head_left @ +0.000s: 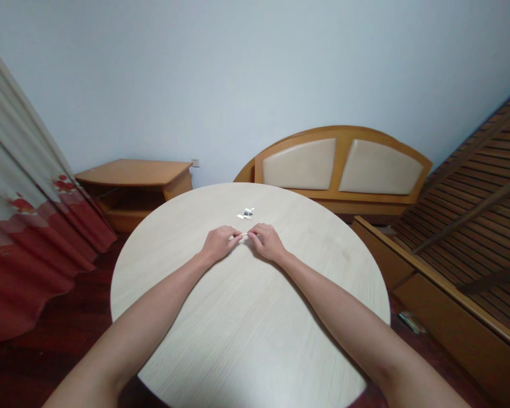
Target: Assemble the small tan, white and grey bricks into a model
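Between my two hands spans a small, thin, whitish strip [244, 234], too small to name more exactly. My left hand [221, 242] pinches its left end with thumb and fingertips. At the right end, my right hand [267, 241] pinches it the same way. Both hands are low over the round pale wood-grain table [242, 306]. Just beyond them lies a little group of small white and dark pieces [247, 213]. A tiny dark bit [230, 253] shows by the left wrist, partly hidden.
A wooden cabinet [140, 171] stands behind the table on the left, near a red and white curtain [29, 226]. A padded headboard [300, 164] leans at the wall. On the right are a wooden bed frame [446, 300] and slats [484, 187].
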### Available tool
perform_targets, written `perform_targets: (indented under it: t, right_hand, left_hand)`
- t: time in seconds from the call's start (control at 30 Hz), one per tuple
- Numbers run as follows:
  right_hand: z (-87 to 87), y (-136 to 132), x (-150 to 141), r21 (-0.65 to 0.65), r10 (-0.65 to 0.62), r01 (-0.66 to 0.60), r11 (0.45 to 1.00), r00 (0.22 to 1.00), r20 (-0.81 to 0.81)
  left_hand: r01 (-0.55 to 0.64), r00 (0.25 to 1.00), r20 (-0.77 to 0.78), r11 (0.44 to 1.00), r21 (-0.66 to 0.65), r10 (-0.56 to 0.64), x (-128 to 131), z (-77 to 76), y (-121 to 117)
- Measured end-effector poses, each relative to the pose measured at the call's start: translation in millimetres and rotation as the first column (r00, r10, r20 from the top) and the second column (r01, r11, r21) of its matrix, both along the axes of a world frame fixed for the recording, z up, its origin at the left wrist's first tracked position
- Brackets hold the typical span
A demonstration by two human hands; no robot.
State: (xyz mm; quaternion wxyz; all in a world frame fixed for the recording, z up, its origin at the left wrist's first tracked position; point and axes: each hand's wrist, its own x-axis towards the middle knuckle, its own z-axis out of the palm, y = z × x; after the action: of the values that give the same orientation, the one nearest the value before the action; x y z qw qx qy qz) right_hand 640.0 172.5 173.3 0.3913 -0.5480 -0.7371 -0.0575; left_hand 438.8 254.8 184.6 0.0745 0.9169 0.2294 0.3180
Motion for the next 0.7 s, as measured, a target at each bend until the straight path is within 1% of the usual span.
perform_targets:
  t: [0.27, 0.7]
  right_hand:
    - [0.3, 0.0, -0.3, 0.002, -0.022, 0.022, 1.0, 1.0, -0.009]
    - [-1.7, 1.6, 1.9, 0.005, -0.022, 0.022, 1.0, 0.999, -0.024]
  left_hand:
    - [-0.012, 1.0, -0.004, 0.999, 0.031, 0.012, 1.2, -1.4, 0.3]
    - [-0.075, 0.997, 0.007, 0.997, -0.033, 0.075, 2.8, -1.6, 0.2]
